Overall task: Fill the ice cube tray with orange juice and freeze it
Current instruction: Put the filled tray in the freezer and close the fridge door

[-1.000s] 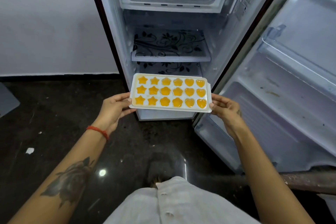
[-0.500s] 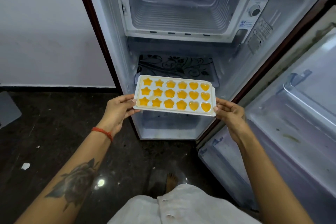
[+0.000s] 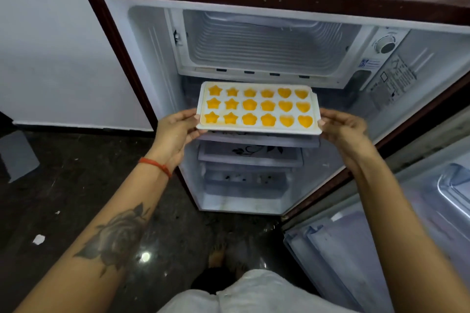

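The filling looks done and the freezing step is in hand: the white ice cube tray [image 3: 258,108], its star, flower and heart cells full of orange juice [image 3: 249,119], is carried level in front of the open fridge [image 3: 142,63], just below the mouth of the freezer compartment [image 3: 269,43]. The left hand [image 3: 175,129] pinches the tray's left end and the right hand [image 3: 343,127] its right end, each grip closed on the rim. The next move, I judge, calls for lifting the tray a little and sliding it flat into the freezer without tipping, since the cells are brimful. No surface shows; below lie a dark polished floor [image 3: 63,185], a pale wall [image 3: 50,46] and the swung-open fridge door [image 3: 419,211]
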{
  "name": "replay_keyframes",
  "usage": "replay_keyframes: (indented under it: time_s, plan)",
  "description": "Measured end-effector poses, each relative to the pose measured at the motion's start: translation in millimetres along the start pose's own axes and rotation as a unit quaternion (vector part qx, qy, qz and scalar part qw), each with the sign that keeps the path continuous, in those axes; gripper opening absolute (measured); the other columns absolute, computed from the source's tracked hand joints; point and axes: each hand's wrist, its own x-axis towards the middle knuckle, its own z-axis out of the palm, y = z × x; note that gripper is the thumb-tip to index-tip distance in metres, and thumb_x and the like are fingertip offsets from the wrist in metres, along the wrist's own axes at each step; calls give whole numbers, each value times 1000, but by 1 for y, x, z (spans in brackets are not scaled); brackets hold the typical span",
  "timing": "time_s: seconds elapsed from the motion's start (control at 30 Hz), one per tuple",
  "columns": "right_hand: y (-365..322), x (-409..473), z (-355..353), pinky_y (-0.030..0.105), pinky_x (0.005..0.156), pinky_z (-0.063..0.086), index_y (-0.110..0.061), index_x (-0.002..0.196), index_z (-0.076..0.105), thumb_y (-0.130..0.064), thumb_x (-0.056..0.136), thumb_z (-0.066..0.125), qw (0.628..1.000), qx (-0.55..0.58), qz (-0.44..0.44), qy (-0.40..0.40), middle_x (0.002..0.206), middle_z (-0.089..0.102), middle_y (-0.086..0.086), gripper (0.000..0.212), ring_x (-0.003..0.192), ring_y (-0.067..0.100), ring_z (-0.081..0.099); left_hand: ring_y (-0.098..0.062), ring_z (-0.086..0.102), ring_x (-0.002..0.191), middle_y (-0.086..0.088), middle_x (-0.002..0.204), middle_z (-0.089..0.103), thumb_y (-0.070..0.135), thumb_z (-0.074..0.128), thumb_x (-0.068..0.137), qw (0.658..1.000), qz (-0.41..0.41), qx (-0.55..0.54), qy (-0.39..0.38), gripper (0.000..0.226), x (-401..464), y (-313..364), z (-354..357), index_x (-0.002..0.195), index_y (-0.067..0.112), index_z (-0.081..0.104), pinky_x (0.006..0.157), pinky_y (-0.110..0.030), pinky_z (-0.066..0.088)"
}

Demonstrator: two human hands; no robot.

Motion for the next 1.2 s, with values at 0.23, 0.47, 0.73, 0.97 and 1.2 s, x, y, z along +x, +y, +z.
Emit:
replay_keyframes:
  time_s: [0.23, 0.47, 0.73, 0.97, 1.2]
  plan:
    - [-28, 40, 7, 12, 56, 51, -5, 106, 61, 6, 84, 57, 1000, 3, -16, 27, 64, 72, -14, 25, 63, 0, 67, -12, 65, 77, -7, 92, 65, -2, 55, 89, 999, 21, -35, -3, 20, 33, 28, 27, 109, -2, 56, 62, -17, 57]
    - [-44, 76, 14, 17, 66, 53, -4, 106, 63, 6, 87, 51, 999, 18, -11, 46, 77, 69, -4, 24, 74, 8, 63, -8, 65, 64, 4, 61, 69, -6, 48, 91, 998, 21, -63, 4, 21, 65, 45, 53, 76, 6, 56, 61, -18, 57]
    - [-54, 120, 23, 15, 52, 51, 0, 110, 61, 8, 91, 44, 995, 24, 23, 98, 81, 61, 1, 27, 68, 9, 59, -14, 64, 63, -1, 52, 68, -1, 51, 93, 989, 5, -143, 39, 19, 86, 53, 82, 75, 3, 56, 53, -20, 56]
    - [-56, 132, 35, 23, 59, 58, -12, 74, 61, 5, 89, 49, 992, -3, 16, 128, 91, 65, 6, 26, 84, 20, 65, -22, 57, 105, -14, 112, 59, -12, 40, 92, 995, 19, -84, 54, 28, 102, 57, 88, 113, -3, 55, 101, -26, 41]
    - [-51, 142, 43, 31, 72, 59, 3, 111, 60, 0, 88, 54, 988, -4, 6, 155, 115, 64, 12, 24, 100, 23, 63, -10, 55, 71, -2, 80, 54, -10, 50, 89, 995, 40, -69, 53, 22, 106, 57, 88, 80, 10, 53, 71, -18, 55]
